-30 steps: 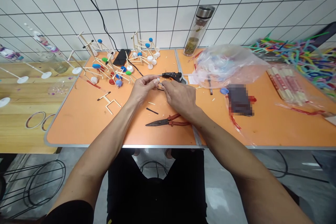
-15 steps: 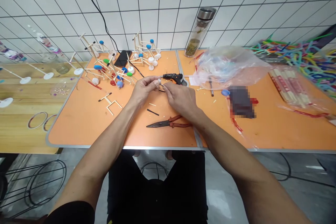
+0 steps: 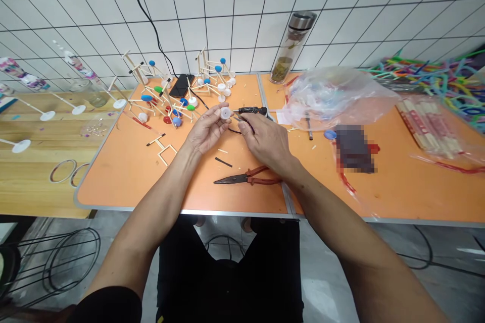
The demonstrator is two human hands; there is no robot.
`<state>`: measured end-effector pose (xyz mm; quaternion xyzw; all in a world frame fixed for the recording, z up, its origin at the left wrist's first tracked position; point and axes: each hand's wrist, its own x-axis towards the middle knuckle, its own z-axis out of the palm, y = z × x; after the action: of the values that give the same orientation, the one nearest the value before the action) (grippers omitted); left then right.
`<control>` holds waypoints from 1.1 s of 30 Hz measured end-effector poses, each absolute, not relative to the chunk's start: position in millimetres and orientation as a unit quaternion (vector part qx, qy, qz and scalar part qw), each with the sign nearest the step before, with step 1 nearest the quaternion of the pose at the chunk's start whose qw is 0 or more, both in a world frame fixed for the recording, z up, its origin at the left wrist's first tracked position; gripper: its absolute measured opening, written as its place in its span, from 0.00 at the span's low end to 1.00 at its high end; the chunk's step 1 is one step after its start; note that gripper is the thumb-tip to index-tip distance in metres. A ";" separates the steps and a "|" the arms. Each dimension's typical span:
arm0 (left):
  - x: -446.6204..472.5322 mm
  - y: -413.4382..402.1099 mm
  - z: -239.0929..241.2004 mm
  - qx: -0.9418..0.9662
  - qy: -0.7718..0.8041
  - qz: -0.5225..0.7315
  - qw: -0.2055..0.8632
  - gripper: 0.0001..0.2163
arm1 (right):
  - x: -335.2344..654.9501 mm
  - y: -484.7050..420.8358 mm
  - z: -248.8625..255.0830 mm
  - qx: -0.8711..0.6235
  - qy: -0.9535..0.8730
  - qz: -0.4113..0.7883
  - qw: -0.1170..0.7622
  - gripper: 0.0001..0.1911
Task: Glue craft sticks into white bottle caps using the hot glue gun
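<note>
My left hand (image 3: 207, 130) pinches a white bottle cap (image 3: 225, 113), its round face turned toward me. Beside it, my right hand (image 3: 267, 136) is closed on a thin pointed metal tool (image 3: 238, 117), mostly hidden in the fingers. The tool's tip is close to the cap; whether they touch I cannot tell. Just behind my hands lies a black glue gun (image 3: 253, 110) with an orange part. Red-handled long-nose pliers (image 3: 242, 178) rest nearer the table edge, with a short dark strip (image 3: 223, 162) to their upper left.
Stick models with coloured caps (image 3: 176, 106) crowd the back left, around a black phone (image 3: 182, 85). A jointed stick frame (image 3: 162, 147) lies left of my hands. At the back right are a glass tea bottle (image 3: 291, 48), a clear plastic bag (image 3: 337, 96) and bundled sticks (image 3: 428, 126).
My left hand has opened out and turned, so the white cap now faces me. My right hand has drawn slightly away to the right with the tool. The whole view has shifted a little.
</note>
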<state>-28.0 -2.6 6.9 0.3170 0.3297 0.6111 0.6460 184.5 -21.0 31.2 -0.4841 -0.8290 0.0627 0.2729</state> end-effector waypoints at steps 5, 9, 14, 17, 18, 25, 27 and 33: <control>-27.0 -2.4 4.1 0.326 0.311 0.609 0.652 0.09 | 184.1 -22.7 32.1 -0.490 -0.835 0.032 0.248 0.28; -26.8 -1.8 1.8 0.327 0.321 0.606 0.650 0.09 | 184.1 -22.5 30.2 -0.484 -0.839 0.015 0.248 0.26; -26.5 -1.8 -0.2 0.338 0.325 0.597 0.651 0.12 | 184.4 -22.1 29.3 -0.479 -0.839 0.002 0.256 0.28; -24.1 -3.5 1.9 0.338 0.323 0.595 0.654 0.11 | 184.7 -22.1 29.6 -0.473 -0.844 -0.001 0.252 0.29; -22.9 -4.2 3.0 0.338 0.324 0.594 0.654 0.11 | 184.8 -22.1 29.7 -0.471 -0.846 -0.004 0.251 0.29; -14.4 -6.5 3.7 0.381 0.334 0.605 0.614 0.16 | 183.3 -26.1 32.8 -0.481 -0.850 -0.038 0.213 0.28; -13.9 -6.2 1.9 0.399 0.339 0.608 0.597 0.18 | 182.9 -26.4 33.2 -0.488 -0.847 -0.021 0.211 0.26; -17.3 -6.8 -0.3 0.477 0.329 0.601 0.550 0.22 | 189.3 -10.5 33.2 -0.457 -0.784 0.299 0.296 0.22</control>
<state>-17.3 -6.8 -0.3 0.4771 0.3294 0.6013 0.5498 189.3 -10.5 33.2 -0.4571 -0.7836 0.2989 0.2962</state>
